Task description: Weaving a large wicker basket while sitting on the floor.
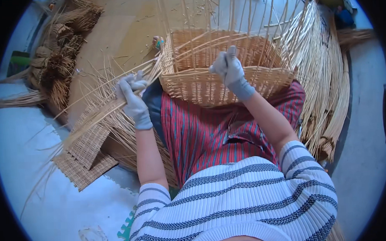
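Observation:
A half-woven wicker basket point(187, 86) rests on my lap, tall bare stakes rising from its walls. My right hand point(231, 72), in a pale grey glove, is at the near rim. Its fingers are curled and one digit points up; whatever they pinch is hidden. To the left of the basket, my left hand point(133, 99), gloved alike, is closed around several long wicker strands point(100, 110). These strands run from the basket's left corner down past the hand to the lower left.
Flat woven panels point(82, 167) lie at the left on loose strands. Along the right stands a large heap of pale wicker strands point(323, 77). Darker tied bundles point(59, 61) line the far left. Scraps litter the brown board point(126, 29) beyond the basket.

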`<state>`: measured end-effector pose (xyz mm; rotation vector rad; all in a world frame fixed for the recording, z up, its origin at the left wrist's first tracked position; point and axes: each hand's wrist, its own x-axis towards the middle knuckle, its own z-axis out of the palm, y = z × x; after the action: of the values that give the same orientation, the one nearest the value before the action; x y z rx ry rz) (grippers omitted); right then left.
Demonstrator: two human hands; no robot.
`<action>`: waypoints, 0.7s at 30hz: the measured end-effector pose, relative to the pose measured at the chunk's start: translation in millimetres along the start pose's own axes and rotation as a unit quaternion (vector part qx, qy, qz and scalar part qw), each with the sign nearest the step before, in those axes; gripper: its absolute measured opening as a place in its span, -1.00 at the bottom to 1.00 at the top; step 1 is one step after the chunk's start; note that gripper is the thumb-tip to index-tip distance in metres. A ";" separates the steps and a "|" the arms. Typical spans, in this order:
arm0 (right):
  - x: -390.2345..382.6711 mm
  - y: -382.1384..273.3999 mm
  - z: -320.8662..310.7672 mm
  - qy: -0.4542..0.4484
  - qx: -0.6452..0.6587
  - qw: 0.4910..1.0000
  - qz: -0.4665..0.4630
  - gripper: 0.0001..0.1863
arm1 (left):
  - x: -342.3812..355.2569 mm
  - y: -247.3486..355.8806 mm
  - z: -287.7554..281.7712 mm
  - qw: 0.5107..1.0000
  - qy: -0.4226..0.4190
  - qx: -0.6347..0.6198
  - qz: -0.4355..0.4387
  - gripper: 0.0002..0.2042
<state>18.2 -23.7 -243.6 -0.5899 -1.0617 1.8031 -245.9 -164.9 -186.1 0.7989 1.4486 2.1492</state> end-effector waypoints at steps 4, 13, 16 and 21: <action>9.5 9.7 0.9 0.030 -0.050 0.997 -0.045 -0.61 | -32.9 -29.7 -11.4 0.999 0.027 -0.005 0.030 -0.57; -12.7 -5.4 -0.8 0.149 -0.287 0.946 -0.029 -0.88 | -14.6 -114.4 4.9 0.922 -0.125 0.357 -0.074 -0.23; -13.0 -7.0 4.5 0.195 -0.244 0.950 0.011 -0.92 | -5.2 -99.6 16.1 0.944 -0.146 0.280 -0.091 -0.18; 60.1 -40.5 83.7 0.080 -0.418 0.872 -0.240 -0.91 | -7.9 -91.6 34.9 0.956 -0.079 0.223 -0.175 -0.24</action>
<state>-52.9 3.2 -163.2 -0.8618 -1.6930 0.7893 -214.0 -112.6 -263.0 0.7695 1.8553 1.4834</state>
